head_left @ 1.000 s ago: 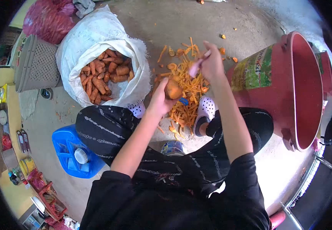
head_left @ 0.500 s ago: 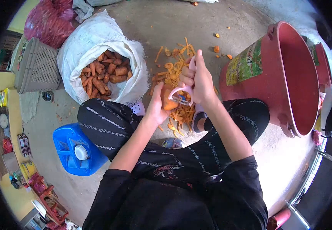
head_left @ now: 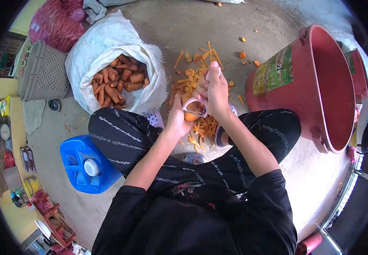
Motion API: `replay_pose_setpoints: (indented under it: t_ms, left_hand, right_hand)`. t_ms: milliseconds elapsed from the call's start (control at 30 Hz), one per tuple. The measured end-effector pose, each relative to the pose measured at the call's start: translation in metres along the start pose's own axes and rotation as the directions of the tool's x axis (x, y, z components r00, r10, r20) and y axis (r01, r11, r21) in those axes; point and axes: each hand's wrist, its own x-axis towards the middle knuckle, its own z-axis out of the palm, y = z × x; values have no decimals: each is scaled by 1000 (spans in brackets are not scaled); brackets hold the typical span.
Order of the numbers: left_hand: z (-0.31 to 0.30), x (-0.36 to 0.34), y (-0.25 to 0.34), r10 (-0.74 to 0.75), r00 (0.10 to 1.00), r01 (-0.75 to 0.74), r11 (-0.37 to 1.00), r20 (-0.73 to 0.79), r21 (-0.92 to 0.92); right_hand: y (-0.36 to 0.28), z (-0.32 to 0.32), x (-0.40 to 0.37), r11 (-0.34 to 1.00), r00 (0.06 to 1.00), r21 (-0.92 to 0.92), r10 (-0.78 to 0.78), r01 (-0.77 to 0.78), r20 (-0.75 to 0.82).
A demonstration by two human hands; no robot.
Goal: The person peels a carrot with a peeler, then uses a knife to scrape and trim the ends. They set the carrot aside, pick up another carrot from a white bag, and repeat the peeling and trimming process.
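Note:
A peeled orange carrot (head_left: 191, 116) is gripped in my left hand (head_left: 178, 120), its end pointing up toward me. My right hand (head_left: 216, 94) is wrapped round the handle of a pale pink peeler (head_left: 187, 103), thumb stretched along it. The peeler's wide head lies across the carrot, blade at its surface. Carrot peels (head_left: 205, 127) are heaped on the floor under and beyond both hands. To the left, unpeeled carrots (head_left: 112, 80) fill the mouth of a white woven sack (head_left: 103, 40).
A large red tub (head_left: 294, 80) lies tilted at the right, its opening facing right. The blue jerrycan (head_left: 88, 163) stands by my left knee. Grey perforated baskets (head_left: 48, 72) and a red mesh sack (head_left: 56, 25) are at the far left. Small carrot pieces (head_left: 242, 54) dot the floor.
My right hand has shifted slightly down and left, and the peeler head has tilted and moved left over the carrot. The carrot has turned in my left hand.

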Motion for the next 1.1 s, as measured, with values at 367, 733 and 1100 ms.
replay_pose_setpoints:
  t_ms: [367,733,1100]
  left_hand:
    - [-13,7,-15,106,994,-105,986,-3,127]
    - [2,-13,-15,39,996,-56,978,85,201]
    - [-5,-21,-9,-36,975,-11,978,221,207]
  right_hand:
    - [9,-7,13,995,988,-62,-80,72,-132]
    - [-6,-20,32,988,987,-22,149,-151,-67]
    - [-5,-57,89,802,969,-549,-235,236,73]
